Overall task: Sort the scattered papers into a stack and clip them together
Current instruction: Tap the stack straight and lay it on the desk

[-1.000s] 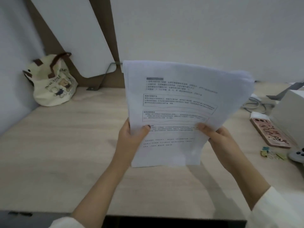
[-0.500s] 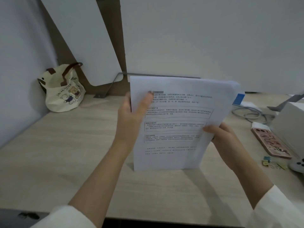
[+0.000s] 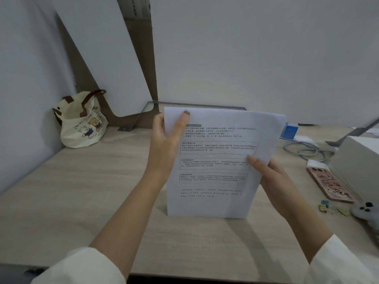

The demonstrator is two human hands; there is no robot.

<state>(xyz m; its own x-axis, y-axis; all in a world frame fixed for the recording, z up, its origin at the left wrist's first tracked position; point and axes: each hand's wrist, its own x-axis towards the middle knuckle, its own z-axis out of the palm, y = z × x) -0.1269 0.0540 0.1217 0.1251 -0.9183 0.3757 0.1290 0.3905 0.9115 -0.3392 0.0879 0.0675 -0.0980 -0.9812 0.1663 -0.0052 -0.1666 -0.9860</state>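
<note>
A stack of white printed papers (image 3: pixel 215 169) stands upright on its bottom edge on the wooden desk (image 3: pixel 82 191). My left hand (image 3: pixel 166 140) grips the stack's upper left corner, thumb over the front sheet. My right hand (image 3: pixel 272 179) holds the right edge lower down, thumb on the print. Small binder clips (image 3: pixel 332 209), yellow and teal, lie loose on the desk to the right, apart from both hands.
A cream tote bag (image 3: pixel 82 121) sits in the back left corner. On the right are a pink phone (image 3: pixel 330 186), a white box (image 3: pixel 361 160), grey cables (image 3: pixel 303 148), a blue box (image 3: pixel 289 131) and a grey controller (image 3: pixel 367 211). White boards lean against the back wall.
My left hand slid from the stack's lower left edge up to its top left corner. The fanned sheets have come together and the stack has dropped with its bottom edge on the desk.
</note>
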